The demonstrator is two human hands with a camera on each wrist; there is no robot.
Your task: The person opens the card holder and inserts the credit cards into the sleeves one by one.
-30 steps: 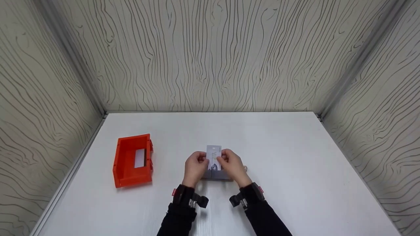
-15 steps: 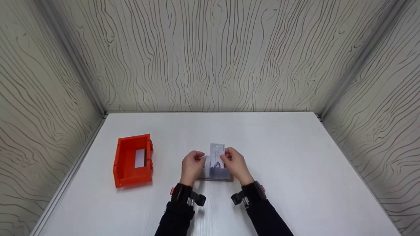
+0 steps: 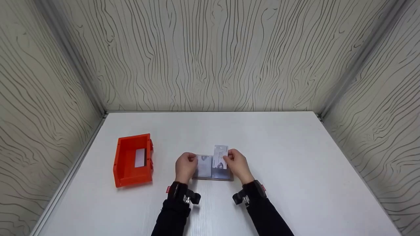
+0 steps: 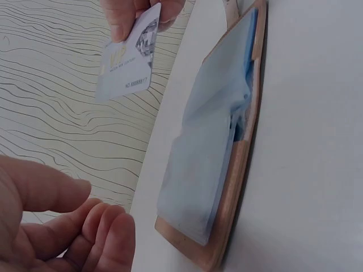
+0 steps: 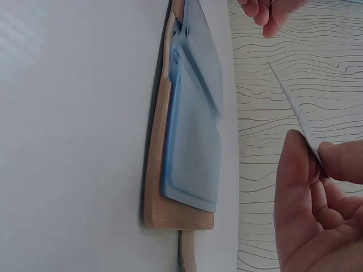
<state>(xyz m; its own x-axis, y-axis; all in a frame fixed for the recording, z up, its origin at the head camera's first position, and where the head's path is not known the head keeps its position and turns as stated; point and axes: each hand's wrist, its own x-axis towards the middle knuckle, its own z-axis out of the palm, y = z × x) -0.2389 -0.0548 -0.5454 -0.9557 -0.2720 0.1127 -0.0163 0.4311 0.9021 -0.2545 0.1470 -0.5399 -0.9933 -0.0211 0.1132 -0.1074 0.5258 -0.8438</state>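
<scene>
A card holder [image 3: 202,171] with clear plastic sleeves and a brown cover lies spread on the white table. My right hand [image 3: 239,165] pinches a silver-white VIP card [image 3: 220,156] by its right edge, above the right-hand sleeves. In the left wrist view the printed face of the card [image 4: 131,62] shows; from the right wrist it appears edge-on between thumb and fingers. My left hand [image 3: 186,166] is beside the left-hand sleeves. Its fingers [image 4: 116,241] are loosely bent with nothing between them and the thumb, apart from the sleeves [image 4: 198,153].
To the left an orange-red open bin [image 3: 126,177] stands on the white table [image 3: 279,164], with a pale card [image 3: 140,158] lying inside. A brown strap [image 5: 187,249] sticks out from the card holder's end. Wood-patterned walls [image 3: 210,55] enclose the back and sides.
My left hand has left the card and moved left, and the card holder's left-hand sleeves have come into view, laid flat. The right hand has shifted slightly right with the VIP card.
</scene>
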